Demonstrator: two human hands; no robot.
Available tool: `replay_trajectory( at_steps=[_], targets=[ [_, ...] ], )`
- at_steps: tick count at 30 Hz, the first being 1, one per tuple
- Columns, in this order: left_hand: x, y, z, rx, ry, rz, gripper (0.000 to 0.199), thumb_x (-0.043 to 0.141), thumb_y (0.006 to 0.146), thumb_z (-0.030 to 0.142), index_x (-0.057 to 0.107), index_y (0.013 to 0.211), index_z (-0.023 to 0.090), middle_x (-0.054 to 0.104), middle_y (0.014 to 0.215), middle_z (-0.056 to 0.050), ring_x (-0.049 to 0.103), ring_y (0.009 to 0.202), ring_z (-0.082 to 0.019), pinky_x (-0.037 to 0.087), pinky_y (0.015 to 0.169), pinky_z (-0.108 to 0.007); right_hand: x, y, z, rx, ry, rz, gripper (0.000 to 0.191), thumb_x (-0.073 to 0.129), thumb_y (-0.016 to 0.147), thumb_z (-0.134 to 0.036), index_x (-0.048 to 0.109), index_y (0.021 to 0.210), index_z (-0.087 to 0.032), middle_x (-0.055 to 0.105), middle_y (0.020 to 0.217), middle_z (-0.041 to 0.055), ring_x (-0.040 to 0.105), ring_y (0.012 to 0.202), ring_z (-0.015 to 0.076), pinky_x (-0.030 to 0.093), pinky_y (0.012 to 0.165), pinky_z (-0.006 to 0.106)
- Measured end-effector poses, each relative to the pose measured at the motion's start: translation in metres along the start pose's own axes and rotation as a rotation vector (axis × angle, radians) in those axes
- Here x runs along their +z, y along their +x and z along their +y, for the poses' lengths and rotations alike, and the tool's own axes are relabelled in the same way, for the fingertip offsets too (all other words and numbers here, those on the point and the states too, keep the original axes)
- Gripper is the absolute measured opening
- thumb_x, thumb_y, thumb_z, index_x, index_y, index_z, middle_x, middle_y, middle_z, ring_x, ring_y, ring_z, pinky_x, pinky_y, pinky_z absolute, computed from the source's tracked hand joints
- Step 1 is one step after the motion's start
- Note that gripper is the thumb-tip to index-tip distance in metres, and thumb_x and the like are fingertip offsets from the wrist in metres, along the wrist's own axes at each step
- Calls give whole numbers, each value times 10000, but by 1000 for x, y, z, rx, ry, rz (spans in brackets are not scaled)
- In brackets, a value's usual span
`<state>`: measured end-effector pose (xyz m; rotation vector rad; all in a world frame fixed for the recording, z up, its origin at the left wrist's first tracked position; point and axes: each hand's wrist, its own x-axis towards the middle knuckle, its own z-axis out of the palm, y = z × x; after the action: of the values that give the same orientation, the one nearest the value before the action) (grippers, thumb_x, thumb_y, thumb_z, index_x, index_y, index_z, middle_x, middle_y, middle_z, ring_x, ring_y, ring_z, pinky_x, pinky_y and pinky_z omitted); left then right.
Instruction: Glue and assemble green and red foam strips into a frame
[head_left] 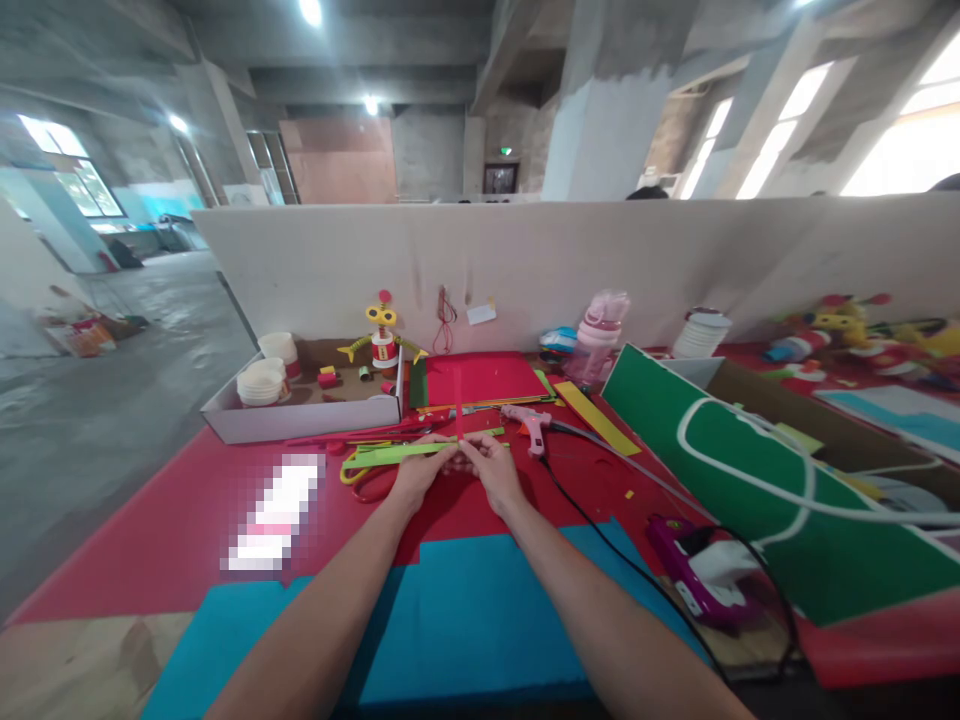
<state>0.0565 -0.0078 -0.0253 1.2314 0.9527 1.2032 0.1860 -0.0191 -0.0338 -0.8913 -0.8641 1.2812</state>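
Note:
Both hands meet over the red table cover, beyond a blue sheet (480, 610). My left hand (424, 475) has its fingers closed at a thin upright red strip (459, 395). Opposite it, my right hand (487, 470) pinches the lower end of the same strip. Light green strips (382, 456) lie by the left fingers; whether that hand also grips them is unclear. A pink glue gun (531, 425) rests just beyond the right hand. Yellow-handled scissors (352, 472), partly hidden, lie left of the hands.
A shallow box (315, 422) with paper cups stands at the back left, beside a yellow-headed figure (382, 345). Red sheets (487, 378) lie ahead. On the right are a green-sided box (720, 490), a purple power strip (697, 575), cables and a pink bottle (600, 335).

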Motion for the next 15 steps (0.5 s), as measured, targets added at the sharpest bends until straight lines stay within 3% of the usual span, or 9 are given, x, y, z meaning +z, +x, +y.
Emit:
replay_trajectory(
  at_steps=[7, 11, 15],
  targets=[
    [-2, 0, 0, -25, -46, -15, 235, 748, 643, 358, 662, 702, 149, 631, 616, -8, 543, 561, -109, 422, 567, -228, -4, 2, 4, 67, -10, -43, 357, 814, 559, -390, 655, 796, -177, 665, 649, -10, 638, 606, 124, 561, 647, 278],
    [-2, 0, 0, 22, -20, -18, 216, 733, 664, 350, 656, 674, 149, 607, 589, -1, 515, 551, -102, 399, 552, -224, -5, 4, 4, 3, -115, -45, 340, 783, 583, -429, 687, 754, -151, 668, 631, 3, 624, 583, 124, 559, 633, 275],
    [-2, -1, 2, 43, 9, 52, 228, 724, 669, 363, 624, 646, 160, 556, 542, 24, 479, 524, -94, 366, 527, -219, -5, 4, 0, -56, -186, 8, 354, 767, 584, -464, 681, 744, -161, 661, 593, -6, 627, 566, 149, 562, 619, 299]
  ],
)
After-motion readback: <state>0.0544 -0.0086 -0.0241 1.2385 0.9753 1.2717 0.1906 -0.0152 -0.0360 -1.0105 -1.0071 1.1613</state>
